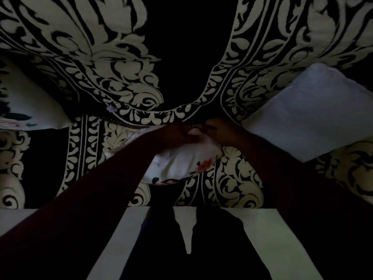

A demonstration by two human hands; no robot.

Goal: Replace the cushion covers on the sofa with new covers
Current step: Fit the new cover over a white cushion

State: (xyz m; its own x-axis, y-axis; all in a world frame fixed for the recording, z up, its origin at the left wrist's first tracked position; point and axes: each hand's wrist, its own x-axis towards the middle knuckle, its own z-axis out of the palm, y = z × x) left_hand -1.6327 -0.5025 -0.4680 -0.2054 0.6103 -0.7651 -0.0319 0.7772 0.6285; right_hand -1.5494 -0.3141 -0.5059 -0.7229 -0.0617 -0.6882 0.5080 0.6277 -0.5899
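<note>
my left hand (177, 134) and right hand (217, 131) pinch the floral cover (181, 162) at its far edge, one floral cushion (26, 106) looks done, the bare white cushion (308, 114) waits.

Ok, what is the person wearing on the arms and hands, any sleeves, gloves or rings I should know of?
Both arms wear long, dark maroon sleeves that reach the wrists, plain, with no visible pattern or markings. The left hand and right hand are bare, with no gloves. The picture is too dim to tell whether there are rings or a watch.
</note>
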